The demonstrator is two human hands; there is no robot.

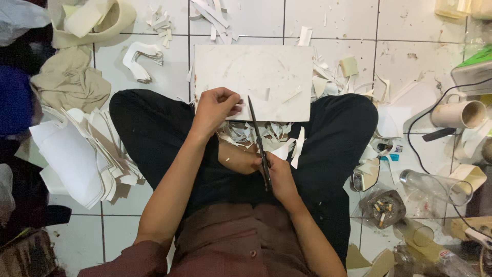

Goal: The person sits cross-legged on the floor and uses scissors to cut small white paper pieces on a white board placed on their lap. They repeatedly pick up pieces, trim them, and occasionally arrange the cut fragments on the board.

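From my remote view, a stack of white cut sheets [77, 159] lies on the tiled floor [128, 225] at the left, with beige cloth [69, 82] beyond it. My left hand [215, 107] is closed in a pinch on the near edge of the white sheet [253, 77], which lies flat ahead of my crossed legs. My right hand [279, 177] is wrapped around the handles of the scissors [259, 143], whose dark blades point away towards the sheet; they look almost shut, tips at its near edge. To cut well, I judge the sheet should stay taut under the pinch, with fingers clear of the blade line and the blades kept square to the edge. White offcuts [256, 134] pile between my knees. Further right lie more scraps, a cardboard tube [458, 114], a black cable [425, 123], a clear bottle [435, 187] and an ashtray [384, 208]. The white tiles are marked and littered throughout.
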